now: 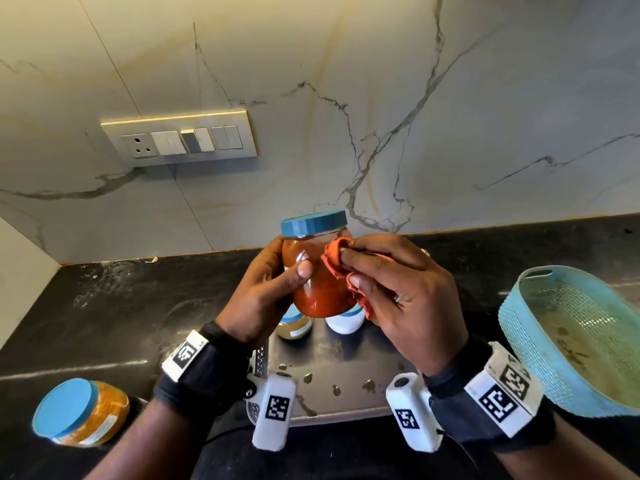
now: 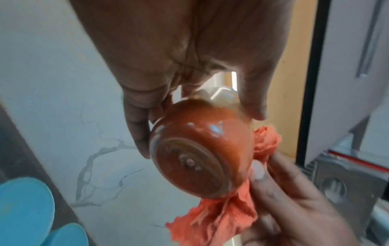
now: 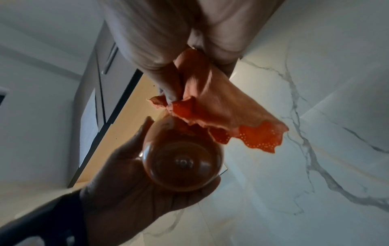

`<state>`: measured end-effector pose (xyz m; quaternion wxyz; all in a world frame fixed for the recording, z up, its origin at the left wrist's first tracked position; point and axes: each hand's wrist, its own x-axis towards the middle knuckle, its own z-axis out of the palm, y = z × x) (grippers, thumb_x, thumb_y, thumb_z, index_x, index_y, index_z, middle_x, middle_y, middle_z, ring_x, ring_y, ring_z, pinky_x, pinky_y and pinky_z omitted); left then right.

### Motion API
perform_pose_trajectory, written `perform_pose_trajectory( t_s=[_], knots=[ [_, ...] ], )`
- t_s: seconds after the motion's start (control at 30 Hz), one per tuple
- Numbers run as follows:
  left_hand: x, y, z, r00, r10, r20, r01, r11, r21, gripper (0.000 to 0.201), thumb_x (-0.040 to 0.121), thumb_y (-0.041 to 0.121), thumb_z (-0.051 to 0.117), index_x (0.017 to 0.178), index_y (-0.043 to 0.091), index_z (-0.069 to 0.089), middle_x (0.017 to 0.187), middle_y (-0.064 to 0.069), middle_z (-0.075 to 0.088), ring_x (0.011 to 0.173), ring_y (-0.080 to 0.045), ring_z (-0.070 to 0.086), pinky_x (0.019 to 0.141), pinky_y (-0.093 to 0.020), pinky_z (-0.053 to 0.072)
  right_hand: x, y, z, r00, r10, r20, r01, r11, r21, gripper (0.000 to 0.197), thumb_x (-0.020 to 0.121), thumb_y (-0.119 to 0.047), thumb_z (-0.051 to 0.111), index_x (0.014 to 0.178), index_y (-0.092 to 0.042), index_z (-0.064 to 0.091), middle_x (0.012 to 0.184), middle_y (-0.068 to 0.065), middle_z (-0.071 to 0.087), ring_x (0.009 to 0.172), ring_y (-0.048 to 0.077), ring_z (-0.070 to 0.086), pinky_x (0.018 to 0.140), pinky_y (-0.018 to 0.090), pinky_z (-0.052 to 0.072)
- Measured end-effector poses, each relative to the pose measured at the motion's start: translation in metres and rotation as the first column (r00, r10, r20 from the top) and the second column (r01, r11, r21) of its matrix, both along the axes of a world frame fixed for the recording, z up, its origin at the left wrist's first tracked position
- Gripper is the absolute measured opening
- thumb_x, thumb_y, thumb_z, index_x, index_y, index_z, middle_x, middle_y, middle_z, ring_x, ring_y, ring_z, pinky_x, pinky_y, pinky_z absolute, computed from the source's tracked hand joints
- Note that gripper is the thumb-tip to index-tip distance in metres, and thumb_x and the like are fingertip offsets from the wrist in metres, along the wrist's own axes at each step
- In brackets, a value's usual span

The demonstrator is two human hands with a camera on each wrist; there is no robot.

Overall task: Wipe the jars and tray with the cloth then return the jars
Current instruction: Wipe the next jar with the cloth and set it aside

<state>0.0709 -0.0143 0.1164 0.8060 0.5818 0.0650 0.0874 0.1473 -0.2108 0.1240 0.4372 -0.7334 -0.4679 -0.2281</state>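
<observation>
My left hand (image 1: 277, 282) grips a jar of red powder (image 1: 318, 289) with a blue lid, held upright above the counter. My right hand (image 1: 384, 282) holds an orange cloth (image 1: 334, 259) bunched against the jar's right side. From below, the left wrist view shows the jar's base (image 2: 189, 163) and the cloth (image 2: 221, 218). The right wrist view shows the same jar (image 3: 181, 163) and cloth (image 3: 221, 113). A steel tray (image 1: 346, 368) with dirty spots lies under my hands. Two more jars (image 1: 294, 327) (image 1: 346, 322) stand at its far edge, partly hidden.
A jar of yellow powder (image 1: 81, 412) with a blue lid lies on the black counter at the near left. A blue plastic basket (image 1: 575, 341) sits at the right. A switch panel (image 1: 180, 138) is on the marble wall behind.
</observation>
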Motion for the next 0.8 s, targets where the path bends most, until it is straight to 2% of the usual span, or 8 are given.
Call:
perform_pose_trajectory(
  t_s=[0.17, 0.27, 0.33, 0.47, 0.53, 0.63, 0.7, 0.8],
  knots=[
    [-0.003, -0.003, 0.004, 1.0, 0.019, 0.015, -0.021, 0.987, 0.158, 0.099, 0.057, 0.032, 0.098, 0.139, 0.013, 0.047, 0.129, -0.006, 0.069, 0.12, -0.029, 0.066, 0.093, -0.038, 0.057, -0.005, 0.0, 0.003, 0.995, 0.015, 0.102, -0.012, 1.0, -0.025, 0.029, 0.092, -0.004, 0.069, 0.121, -0.005, 0.072, 0.121, 0.008, 0.069, 0.112, 0.02, 0.066, 0.101, 0.026, 0.051],
    [-0.003, -0.007, 0.006, 0.998, 0.033, 0.048, -0.042, 0.977, 0.207, 0.095, 0.059, 0.021, 0.095, 0.139, 0.01, 0.044, 0.127, -0.004, 0.069, 0.117, -0.023, 0.068, 0.09, -0.035, 0.057, -0.001, 0.003, 0.009, 0.987, -0.018, 0.159, 0.022, 0.999, -0.024, 0.027, 0.091, -0.003, 0.072, 0.118, -0.005, 0.073, 0.115, 0.007, 0.071, 0.108, 0.019, 0.066, 0.099, 0.026, 0.051],
    [-0.001, -0.01, 0.006, 0.998, 0.025, 0.065, -0.039, 0.975, 0.219, 0.091, 0.062, 0.017, 0.088, 0.14, 0.006, 0.042, 0.128, -0.006, 0.068, 0.117, -0.023, 0.068, 0.091, -0.036, 0.057, 0.005, 0.004, 0.015, 0.989, -0.035, 0.142, 0.035, 0.999, 0.007, 0.022, 0.092, -0.004, 0.071, 0.113, -0.006, 0.074, 0.111, 0.006, 0.072, 0.104, 0.019, 0.066, 0.097, 0.024, 0.051],
    [0.0, -0.009, 0.012, 0.995, 0.021, 0.098, -0.041, 0.977, 0.208, 0.092, 0.063, 0.014, 0.086, 0.142, 0.004, 0.039, 0.125, -0.001, 0.069, 0.115, -0.021, 0.068, 0.089, -0.033, 0.058, 0.005, 0.006, 0.019, 0.984, 0.002, 0.176, -0.001, 1.0, -0.006, 0.021, 0.097, -0.008, 0.062, 0.114, -0.007, 0.075, 0.114, 0.009, 0.07, 0.106, 0.021, 0.066, 0.098, 0.025, 0.051],
    [-0.001, -0.006, 0.012, 0.994, 0.013, 0.105, -0.034, 0.98, 0.198, 0.094, 0.062, 0.013, 0.086, 0.142, 0.005, 0.038, 0.122, 0.003, 0.071, 0.114, -0.018, 0.069, 0.088, -0.03, 0.058, 0.0, 0.002, 0.011, 0.982, 0.056, 0.179, -0.051, 0.998, -0.031, 0.023, 0.096, -0.006, 0.064, 0.117, -0.008, 0.074, 0.116, 0.009, 0.069, 0.107, 0.021, 0.066, 0.099, 0.028, 0.051],
    [-0.004, -0.007, 0.01, 0.995, 0.0, 0.098, -0.019, 0.982, 0.19, 0.105, 0.057, 0.023, 0.097, 0.143, 0.008, 0.039, 0.126, -0.001, 0.069, 0.117, -0.021, 0.068, 0.091, -0.032, 0.057, -0.005, -0.007, -0.002, 0.983, 0.096, 0.154, -0.092, 0.995, -0.038, 0.022, 0.093, -0.003, 0.069, 0.114, -0.006, 0.076, 0.114, 0.008, 0.07, 0.105, 0.021, 0.068, 0.094, 0.031, 0.054],
    [-0.005, -0.012, 0.008, 0.996, -0.023, 0.084, 0.009, 0.986, 0.167, 0.101, 0.059, 0.033, 0.095, 0.141, 0.01, 0.04, 0.128, 0.002, 0.069, 0.119, -0.021, 0.067, 0.091, -0.032, 0.057, -0.003, -0.01, -0.002, 0.984, 0.087, 0.153, -0.083, 0.996, -0.031, 0.019, 0.092, -0.003, 0.07, 0.11, -0.007, 0.077, 0.112, 0.007, 0.071, 0.102, 0.02, 0.069, 0.091, 0.032, 0.056],
    [-0.004, -0.018, 0.007, 0.995, -0.051, 0.091, 0.035, 0.986, 0.164, 0.095, 0.061, 0.035, 0.093, 0.137, 0.01, 0.041, 0.127, 0.007, 0.069, 0.119, -0.018, 0.067, 0.091, -0.03, 0.057, 0.008, -0.008, 0.01, 0.992, 0.021, 0.126, -0.023, 1.0, 0.017, 0.018, 0.093, -0.005, 0.069, 0.108, -0.009, 0.078, 0.11, 0.005, 0.072, 0.102, 0.018, 0.068, 0.092, 0.033, 0.055]
  ],
)
